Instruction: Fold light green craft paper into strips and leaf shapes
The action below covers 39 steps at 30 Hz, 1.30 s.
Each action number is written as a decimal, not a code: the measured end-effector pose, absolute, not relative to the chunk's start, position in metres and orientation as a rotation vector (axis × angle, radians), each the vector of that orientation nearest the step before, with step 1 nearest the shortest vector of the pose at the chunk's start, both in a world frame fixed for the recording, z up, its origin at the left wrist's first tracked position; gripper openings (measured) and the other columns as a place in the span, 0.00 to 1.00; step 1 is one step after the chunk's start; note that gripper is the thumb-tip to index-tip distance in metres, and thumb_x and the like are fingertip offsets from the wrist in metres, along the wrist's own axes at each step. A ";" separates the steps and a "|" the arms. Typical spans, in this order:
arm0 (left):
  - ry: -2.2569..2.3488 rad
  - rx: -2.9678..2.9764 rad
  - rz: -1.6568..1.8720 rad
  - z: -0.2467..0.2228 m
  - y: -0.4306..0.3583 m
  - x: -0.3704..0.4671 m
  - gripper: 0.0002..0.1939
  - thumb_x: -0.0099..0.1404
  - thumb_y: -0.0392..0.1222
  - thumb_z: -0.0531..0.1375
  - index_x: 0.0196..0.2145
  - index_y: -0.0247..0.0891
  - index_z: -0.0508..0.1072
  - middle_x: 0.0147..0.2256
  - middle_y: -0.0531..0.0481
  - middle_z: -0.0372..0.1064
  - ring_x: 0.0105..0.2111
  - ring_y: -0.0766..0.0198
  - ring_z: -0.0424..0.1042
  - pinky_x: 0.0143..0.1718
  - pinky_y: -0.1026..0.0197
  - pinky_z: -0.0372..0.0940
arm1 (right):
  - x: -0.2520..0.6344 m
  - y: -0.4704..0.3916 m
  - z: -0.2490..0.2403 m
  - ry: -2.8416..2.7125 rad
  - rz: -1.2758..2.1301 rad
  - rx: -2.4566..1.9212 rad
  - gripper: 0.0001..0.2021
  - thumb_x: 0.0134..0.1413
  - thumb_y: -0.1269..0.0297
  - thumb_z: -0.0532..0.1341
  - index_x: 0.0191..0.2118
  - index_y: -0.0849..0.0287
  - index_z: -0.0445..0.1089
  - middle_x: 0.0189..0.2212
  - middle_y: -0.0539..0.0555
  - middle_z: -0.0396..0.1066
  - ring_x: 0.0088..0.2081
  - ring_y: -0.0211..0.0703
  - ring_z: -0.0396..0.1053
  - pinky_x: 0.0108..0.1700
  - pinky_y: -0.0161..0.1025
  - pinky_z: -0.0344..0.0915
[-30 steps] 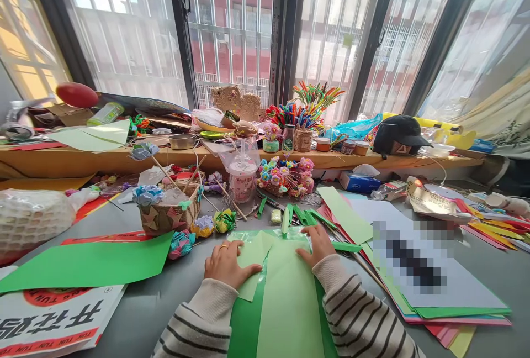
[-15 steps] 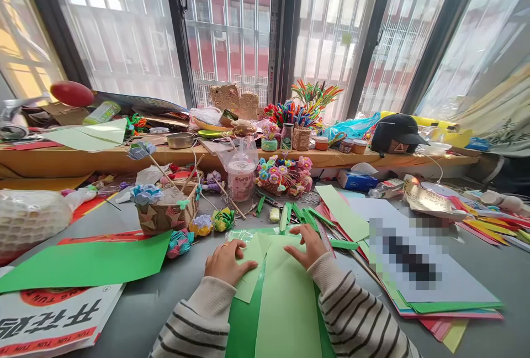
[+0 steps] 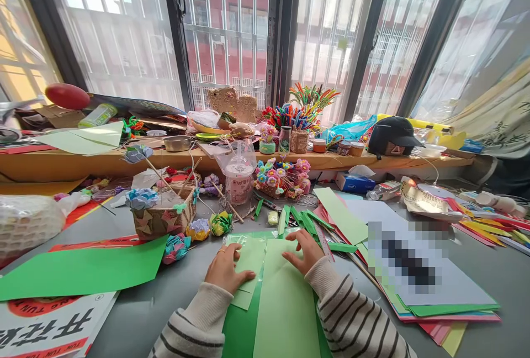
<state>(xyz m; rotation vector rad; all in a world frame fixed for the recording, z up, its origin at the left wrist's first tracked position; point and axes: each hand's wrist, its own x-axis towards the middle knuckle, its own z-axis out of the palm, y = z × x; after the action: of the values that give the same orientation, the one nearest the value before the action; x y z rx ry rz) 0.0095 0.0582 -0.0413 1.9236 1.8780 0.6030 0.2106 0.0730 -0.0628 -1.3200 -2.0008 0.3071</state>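
Observation:
My left hand [image 3: 227, 270] rests on a small light green paper piece [image 3: 248, 261], its thumb and fingers apart. On the upper part of a long light green sheet [image 3: 285, 303] lies my right hand [image 3: 303, 251], fingers spread and curved. The two light green papers lie side by side with a narrow gap between them. Beneath them is a darker green sheet [image 3: 242, 330], with clear plastic showing at its top edge.
Folded green strips [image 3: 304, 219] and a ruler [image 3: 324, 242] lie beyond my hands. A basket of paper flowers [image 3: 163, 220] stands at left, near a lidded cup [image 3: 239, 181]. Stacked paper [image 3: 447, 269] lies at right, a green sheet [image 3: 83, 267] at left.
The view has shifted slightly. The top edges of the two light green papers now lie lower and flatter, and my right fingers have lifted and spread a little.

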 end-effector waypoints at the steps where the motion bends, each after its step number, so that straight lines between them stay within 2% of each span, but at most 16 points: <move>1: 1.871 1.920 0.588 -0.042 0.059 0.009 0.26 0.37 0.44 0.60 0.36 0.33 0.61 0.29 0.48 0.61 0.27 0.61 0.63 0.31 0.61 0.58 | 0.211 0.073 -0.062 -1.999 0.317 -1.308 0.12 0.38 0.64 0.57 0.33 0.61 0.62 0.30 0.55 0.61 0.25 0.38 0.60 0.29 0.38 0.61; 4: 1.861 1.959 0.558 -0.043 0.061 0.006 0.21 0.42 0.43 0.57 0.36 0.34 0.61 0.26 0.51 0.61 0.26 0.62 0.62 0.29 0.61 0.57 | 0.210 0.071 -0.057 -1.899 0.289 -1.256 0.19 0.40 0.64 0.55 0.43 0.60 0.57 0.30 0.55 0.61 0.23 0.36 0.58 0.28 0.38 0.61; 6: 1.844 2.046 0.598 -0.042 0.061 0.007 0.14 0.47 0.44 0.53 0.32 0.35 0.63 0.24 0.51 0.61 0.24 0.63 0.60 0.28 0.62 0.56 | 0.208 0.068 -0.051 -1.780 0.257 -1.216 0.25 0.43 0.64 0.52 0.49 0.59 0.48 0.32 0.55 0.61 0.22 0.35 0.58 0.26 0.36 0.61; 8: 1.763 2.144 0.673 -0.038 0.058 0.008 0.11 0.51 0.47 0.49 0.26 0.37 0.64 0.22 0.52 0.60 0.23 0.64 0.59 0.27 0.62 0.55 | 0.207 0.064 -0.044 -1.702 0.286 -1.195 0.26 0.45 0.62 0.51 0.52 0.58 0.43 0.33 0.55 0.61 0.22 0.34 0.58 0.22 0.33 0.60; 11: 1.496 2.221 0.722 -0.031 0.053 0.013 0.13 0.53 0.48 0.48 0.21 0.38 0.65 0.20 0.53 0.60 0.22 0.65 0.58 0.26 0.64 0.55 | 0.203 0.059 -0.038 -1.761 0.449 -1.146 0.25 0.43 0.58 0.53 0.49 0.60 0.50 0.32 0.54 0.64 0.23 0.35 0.60 0.19 0.30 0.58; 14: 1.297 2.209 0.716 -0.027 0.049 0.018 0.13 0.50 0.49 0.51 0.19 0.38 0.66 0.18 0.54 0.60 0.21 0.67 0.57 0.25 0.65 0.55 | 0.199 0.058 -0.040 -1.887 0.597 -1.090 0.14 0.42 0.58 0.54 0.35 0.60 0.63 0.23 0.52 0.66 0.21 0.34 0.60 0.19 0.30 0.58; 16: 1.289 2.106 0.791 -0.027 0.049 0.019 0.13 0.49 0.49 0.52 0.18 0.37 0.67 0.18 0.54 0.60 0.22 0.67 0.58 0.25 0.65 0.55 | 0.197 0.059 -0.044 -1.890 0.715 -1.086 0.11 0.42 0.57 0.53 0.25 0.60 0.65 0.17 0.50 0.65 0.18 0.33 0.60 0.19 0.31 0.58; 18: 1.335 1.924 0.923 -0.028 0.051 0.018 0.13 0.49 0.49 0.52 0.20 0.36 0.67 0.20 0.53 0.62 0.24 0.66 0.60 0.25 0.66 0.56 | 0.195 0.061 -0.048 -1.791 0.899 -1.084 0.12 0.41 0.56 0.53 0.21 0.60 0.63 0.15 0.49 0.64 0.15 0.33 0.60 0.18 0.31 0.57; 23: 1.367 1.501 1.149 -0.035 0.056 0.016 0.15 0.45 0.50 0.56 0.24 0.34 0.67 0.21 0.53 0.64 0.22 0.67 0.63 0.22 0.67 0.58 | 0.193 0.065 -0.053 -1.496 1.260 -1.033 0.14 0.37 0.53 0.56 0.21 0.62 0.59 0.14 0.49 0.65 0.13 0.33 0.61 0.13 0.29 0.53; 28: 1.168 1.180 1.033 -0.040 0.053 0.023 0.20 0.38 0.51 0.60 0.27 0.32 0.65 0.21 0.51 0.68 0.20 0.65 0.67 0.21 0.63 0.62 | 0.191 0.064 -0.051 -1.383 1.319 -0.971 0.14 0.36 0.55 0.57 0.20 0.62 0.58 0.14 0.50 0.66 0.13 0.32 0.61 0.12 0.28 0.53; 32: 1.154 1.138 0.912 -0.039 0.050 0.026 0.18 0.38 0.48 0.61 0.24 0.31 0.64 0.15 0.51 0.67 0.14 0.68 0.65 0.18 0.65 0.61 | 0.193 0.064 -0.049 -1.383 1.369 -0.930 0.14 0.35 0.56 0.58 0.24 0.64 0.61 0.13 0.48 0.63 0.14 0.32 0.63 0.12 0.27 0.54; 35: 1.132 1.149 0.894 -0.039 0.050 0.025 0.17 0.38 0.48 0.61 0.22 0.31 0.65 0.13 0.53 0.67 0.12 0.70 0.63 0.16 0.67 0.59 | 0.194 0.064 -0.048 -1.398 1.407 -0.889 0.17 0.33 0.57 0.60 0.29 0.65 0.62 0.16 0.48 0.64 0.16 0.34 0.65 0.12 0.27 0.55; 39: 1.113 1.126 0.929 -0.041 0.052 0.024 0.17 0.38 0.47 0.61 0.22 0.31 0.66 0.12 0.54 0.66 0.11 0.71 0.62 0.14 0.68 0.58 | 0.194 0.062 -0.049 -1.349 1.467 -0.847 0.16 0.34 0.59 0.61 0.30 0.65 0.64 0.20 0.51 0.66 0.16 0.34 0.65 0.13 0.27 0.58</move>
<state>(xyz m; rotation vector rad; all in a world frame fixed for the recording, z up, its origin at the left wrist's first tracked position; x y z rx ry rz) 0.0244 0.0521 -0.0405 1.1257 1.1132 0.9294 0.1936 0.0623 -0.0489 -0.8467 -1.3487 1.4667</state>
